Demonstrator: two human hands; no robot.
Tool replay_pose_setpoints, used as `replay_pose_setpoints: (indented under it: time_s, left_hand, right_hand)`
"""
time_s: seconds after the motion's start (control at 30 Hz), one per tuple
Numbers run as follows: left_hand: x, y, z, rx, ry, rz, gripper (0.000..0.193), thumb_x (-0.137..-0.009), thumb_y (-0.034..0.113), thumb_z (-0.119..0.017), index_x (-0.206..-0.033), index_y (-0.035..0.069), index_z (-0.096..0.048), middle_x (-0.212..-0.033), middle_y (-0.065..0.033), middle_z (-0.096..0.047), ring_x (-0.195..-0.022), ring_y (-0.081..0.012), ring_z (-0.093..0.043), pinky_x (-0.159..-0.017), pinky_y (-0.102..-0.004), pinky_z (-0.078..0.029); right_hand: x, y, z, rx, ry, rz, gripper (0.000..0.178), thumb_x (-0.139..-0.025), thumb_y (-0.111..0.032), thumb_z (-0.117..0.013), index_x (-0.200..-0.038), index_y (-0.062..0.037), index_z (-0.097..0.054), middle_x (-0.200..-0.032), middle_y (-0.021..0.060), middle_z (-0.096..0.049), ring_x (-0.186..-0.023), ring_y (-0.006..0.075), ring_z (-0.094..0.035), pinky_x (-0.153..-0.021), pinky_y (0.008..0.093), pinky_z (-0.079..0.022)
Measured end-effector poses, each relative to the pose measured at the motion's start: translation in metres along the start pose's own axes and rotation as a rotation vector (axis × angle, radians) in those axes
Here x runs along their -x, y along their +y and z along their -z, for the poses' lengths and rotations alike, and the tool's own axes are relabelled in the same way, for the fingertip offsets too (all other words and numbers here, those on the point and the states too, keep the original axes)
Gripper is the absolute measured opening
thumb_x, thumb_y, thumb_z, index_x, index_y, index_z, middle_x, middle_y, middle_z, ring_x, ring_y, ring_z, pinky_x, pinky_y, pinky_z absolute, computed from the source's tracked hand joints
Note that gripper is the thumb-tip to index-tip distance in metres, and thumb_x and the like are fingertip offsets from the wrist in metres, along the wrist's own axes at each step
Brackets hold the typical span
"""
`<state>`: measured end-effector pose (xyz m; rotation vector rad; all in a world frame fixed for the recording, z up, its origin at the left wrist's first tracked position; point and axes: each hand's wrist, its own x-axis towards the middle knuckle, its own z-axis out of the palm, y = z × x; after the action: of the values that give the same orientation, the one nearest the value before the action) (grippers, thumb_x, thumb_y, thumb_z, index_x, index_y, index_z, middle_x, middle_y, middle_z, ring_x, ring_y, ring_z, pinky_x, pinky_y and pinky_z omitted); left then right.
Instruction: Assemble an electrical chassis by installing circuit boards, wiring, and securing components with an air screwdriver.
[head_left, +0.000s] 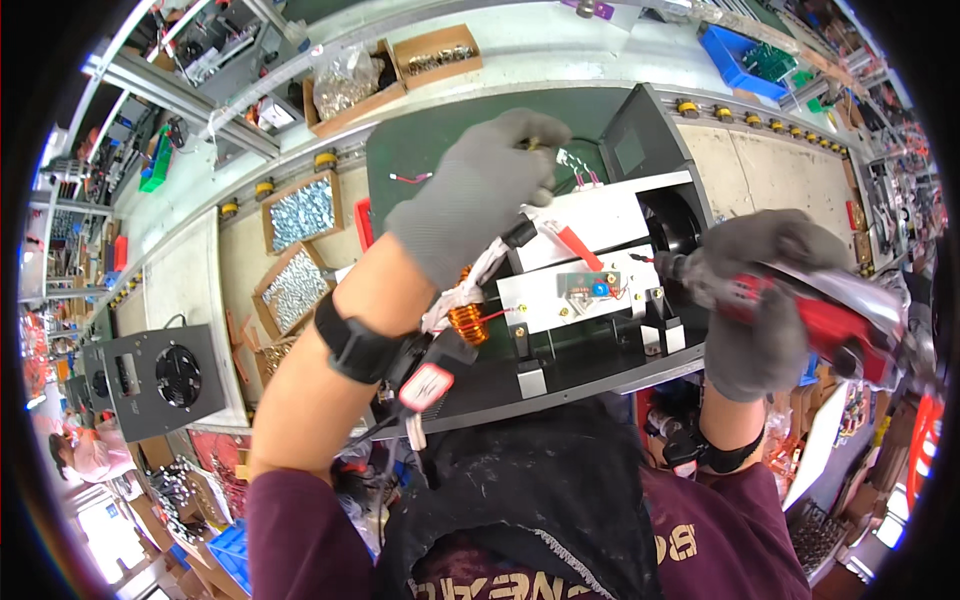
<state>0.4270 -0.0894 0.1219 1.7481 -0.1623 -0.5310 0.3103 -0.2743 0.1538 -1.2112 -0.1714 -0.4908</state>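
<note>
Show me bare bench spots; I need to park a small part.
Free: the green mat behind the gloved left hand, and the beige board right of the open black chassis. Crowded: the cardboard screw trays at left.

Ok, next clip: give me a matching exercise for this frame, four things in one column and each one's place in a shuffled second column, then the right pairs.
Things:
1. red power screwdriver
2. copper coil
3. cardboard box of silver screws
4. blue bin

Places:
A. far right of the conveyor, near the top of the view
B. in the gloved right hand
C. at the left end of the open black unit, below the gloved left hand
D. left of the green mat, on the bench

Pairs: 1-B, 2-C, 3-D, 4-A
</note>
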Motion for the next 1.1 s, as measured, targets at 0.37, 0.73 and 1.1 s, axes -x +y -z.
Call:
replay_pose_setpoints:
  time_s: [0.37,0.73,1.1]
  left_hand:
    - [0.046,-0.018,-0.016,0.792,-0.278,0.257,0.044,-0.084,0.039,-0.062,-0.105,0.000,-0.055,-0.073,-0.0056,-0.058,-0.057,-0.0130,-0.056,-0.044,-0.0225,-0.043]
    - [0.056,-0.005,-0.026,0.599,-0.335,0.183,0.052,-0.088,0.049,-0.052,-0.096,-0.002,-0.058,-0.052,0.0004,-0.044,-0.038,-0.0084,-0.038,-0.037,-0.0222,-0.027]
    - [0.054,0.009,-0.053,0.558,-0.138,0.284,0.046,-0.092,0.045,-0.049,-0.093,0.000,-0.058,-0.056,-0.0010,-0.050,-0.042,-0.0065,-0.042,-0.038,-0.0192,-0.030]
  right_hand:
    - [-0.011,-0.015,-0.034,-0.105,-0.119,0.211,0.029,-0.080,-0.012,-0.059,-0.106,-0.0076,-0.046,-0.087,0.0068,-0.052,-0.070,0.0144,-0.051,-0.061,0.0298,-0.047]
    - [-0.011,-0.021,-0.042,-0.090,-0.171,0.201,0.026,-0.081,-0.025,-0.061,-0.098,-0.0123,-0.046,-0.080,0.0041,-0.046,-0.065,0.0152,-0.045,-0.060,0.0325,-0.045]
    - [0.000,-0.028,-0.028,0.115,-0.094,0.260,0.029,-0.080,-0.031,-0.063,-0.094,-0.0143,-0.044,-0.081,0.0051,-0.046,-0.068,0.0199,-0.047,-0.059,0.0376,-0.045]
